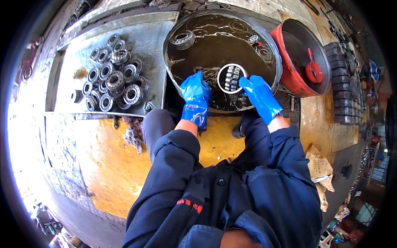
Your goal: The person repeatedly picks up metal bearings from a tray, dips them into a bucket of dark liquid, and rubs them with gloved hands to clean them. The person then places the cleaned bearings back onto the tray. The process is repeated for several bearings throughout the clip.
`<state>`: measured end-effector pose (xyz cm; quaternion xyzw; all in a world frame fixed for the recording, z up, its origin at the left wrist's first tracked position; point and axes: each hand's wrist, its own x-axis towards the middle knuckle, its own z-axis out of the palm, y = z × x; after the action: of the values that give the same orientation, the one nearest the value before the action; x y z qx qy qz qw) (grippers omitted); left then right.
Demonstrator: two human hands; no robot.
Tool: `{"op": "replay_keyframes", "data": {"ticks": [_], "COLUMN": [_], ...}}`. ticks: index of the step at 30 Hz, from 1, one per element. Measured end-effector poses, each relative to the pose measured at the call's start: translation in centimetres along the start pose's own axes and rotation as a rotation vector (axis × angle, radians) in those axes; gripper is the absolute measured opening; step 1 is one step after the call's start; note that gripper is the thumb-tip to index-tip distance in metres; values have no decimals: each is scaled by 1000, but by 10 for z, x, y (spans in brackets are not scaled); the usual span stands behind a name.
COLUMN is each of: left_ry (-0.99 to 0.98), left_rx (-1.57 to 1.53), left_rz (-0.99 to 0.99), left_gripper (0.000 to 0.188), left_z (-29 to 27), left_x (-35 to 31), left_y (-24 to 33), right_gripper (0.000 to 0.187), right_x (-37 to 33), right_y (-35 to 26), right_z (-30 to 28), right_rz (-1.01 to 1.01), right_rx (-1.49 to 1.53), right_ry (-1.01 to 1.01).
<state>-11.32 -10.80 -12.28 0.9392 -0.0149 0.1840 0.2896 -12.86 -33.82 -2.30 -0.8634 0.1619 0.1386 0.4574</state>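
Observation:
My right hand [258, 94], in a blue rubber glove, grips the right edge of a roller bearing [232, 79]. The bearing has a bright outer ring with two rows of rollers tilted inside it, and is held over the near part of a round tub [276, 45] of murky brown liquid. My left hand [195, 98], gloved the same way, is over the tub's near left rim, left of the bearing and apart from it. Its fingers are drawn together; whatever they hold, if anything, is hidden. More bearings [182, 40] sit in the liquid at the far left of the tub.
A metal tray [155, 45] on the left bears a heap of bearings [115, 80]. Right of the tub stands a red drum [285, 62] with a red ladle [313, 71] in it. Dark stacked blocks [341, 84] lie farther right. A rag [133, 134] hangs below the tray.

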Motion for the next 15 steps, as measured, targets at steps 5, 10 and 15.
{"op": "replay_keyframes", "data": {"ticks": [5,10,15], "left_ry": [-91,-172,-261], "left_rx": [78,158,232], "left_rz": [-2,-48,-59], "left_gripper": [34,33,34], "left_z": [-6,-7,-5], "left_x": [2,5,2], "left_y": [5,5,-6], "right_gripper": [42,36,34], "right_x": [0,-1,5], "right_y": [3,-6,-2], "right_z": [7,3,4], "right_rz": [-54,-81,-158], "right_rx": [293,401,566], "right_ry": [3,49,84]}}
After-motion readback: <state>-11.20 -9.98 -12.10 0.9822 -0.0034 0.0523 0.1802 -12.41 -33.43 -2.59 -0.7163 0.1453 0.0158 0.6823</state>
